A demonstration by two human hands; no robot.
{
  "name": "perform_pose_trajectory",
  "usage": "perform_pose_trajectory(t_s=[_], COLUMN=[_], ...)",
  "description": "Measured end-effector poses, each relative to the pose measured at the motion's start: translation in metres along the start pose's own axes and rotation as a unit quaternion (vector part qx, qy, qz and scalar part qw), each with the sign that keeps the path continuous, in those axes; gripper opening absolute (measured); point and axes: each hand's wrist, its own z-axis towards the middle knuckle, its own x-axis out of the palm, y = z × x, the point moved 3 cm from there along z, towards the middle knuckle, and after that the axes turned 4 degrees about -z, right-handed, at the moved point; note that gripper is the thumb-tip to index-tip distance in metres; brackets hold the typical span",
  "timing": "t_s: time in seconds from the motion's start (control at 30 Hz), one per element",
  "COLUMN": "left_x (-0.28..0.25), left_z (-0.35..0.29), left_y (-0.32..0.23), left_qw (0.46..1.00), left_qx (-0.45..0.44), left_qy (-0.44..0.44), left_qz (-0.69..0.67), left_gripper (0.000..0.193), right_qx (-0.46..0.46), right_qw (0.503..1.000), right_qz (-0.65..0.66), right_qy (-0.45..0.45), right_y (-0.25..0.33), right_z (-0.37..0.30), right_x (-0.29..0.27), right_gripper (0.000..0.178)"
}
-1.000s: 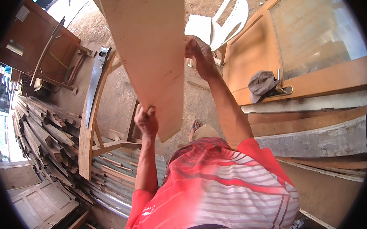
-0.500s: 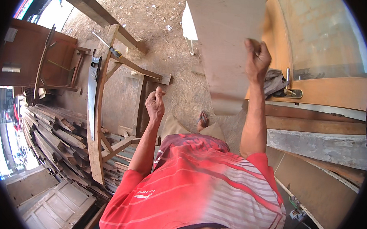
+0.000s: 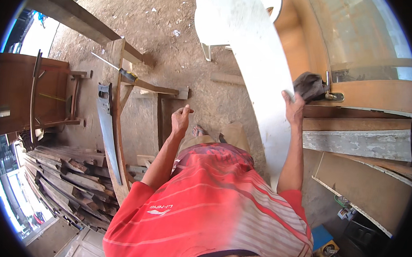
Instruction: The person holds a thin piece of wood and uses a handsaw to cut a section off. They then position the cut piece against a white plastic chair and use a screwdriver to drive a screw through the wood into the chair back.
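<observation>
The right grip (image 3: 293, 104) is closed on one long pale board (image 3: 264, 62), thumb lying over the face near the right edge, fingers hidden underneath. The left grip (image 3: 180, 120) is partly curled, with nothing seen in it; how tightly its fingers close I cannot tell. It hangs over the floor (image 3: 212, 99), well apart from the board.

The board is on the person's right. Its long axis runs away from the body, leaning toward the left as it goes: the near end comes down beside the red shirt (image 3: 202, 206), and the far end passes out at the top of the view.

Partly covered by the far stretch of board is one white chair (image 3: 210, 23). Close to the board's right edge are one dark cap (image 3: 309, 87) and one door (image 3: 373, 93) with a glass pane; whether cap and board touch I cannot tell. One short wooden piece (image 3: 227, 79) lies on the floor just left of the board.

Brown floor stretches between the board's left edge and a narrow wooden desk (image 3: 116, 49). One handsaw (image 3: 107, 129) lies along the desk's left edge, handle at the far end; one yellow-and-black-handled tool (image 3: 128, 74) lies across it. Beyond, at the left, is a pile of timber (image 3: 75, 168), too jumbled to count.
</observation>
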Motion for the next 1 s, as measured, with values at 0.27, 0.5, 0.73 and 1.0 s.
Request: perform_pose_trajectory(t_s=[0.27, 0.5, 0.73, 1.0], left_x=[0.047, 0.057, 0.058, 0.083], left_z=[0.089, 0.153, 0.241, 0.373], left_y=[-0.029, -0.062, -0.061, -0.084], left_qw=[0.991, 0.978, 0.979, 0.943], left_qx=[0.019, 0.013, -0.051, -0.041], left_qy=[0.090, 0.100, 0.055, 0.066], left_qz=[0.095, 0.184, 0.192, 0.323], left_gripper=[0.044, 0.045, 0.043, 0.049], right_qx=[0.063, 0.116, 0.151, 0.231], right_qw=[0.994, 0.983, 0.963, 0.938], right_qz=[0.027, -0.013, -0.028, -0.005], right_qy=[0.088, 0.142, 0.222, 0.260], right_y=[-0.014, -0.015, 0.002, 0.012], right_z=[-0.010, 0.031, 0.075, 0.105], right_x=[0.082, 0.151, 0.210, 0.278], right_gripper=[0.060, 0.066, 0.072, 0.070])
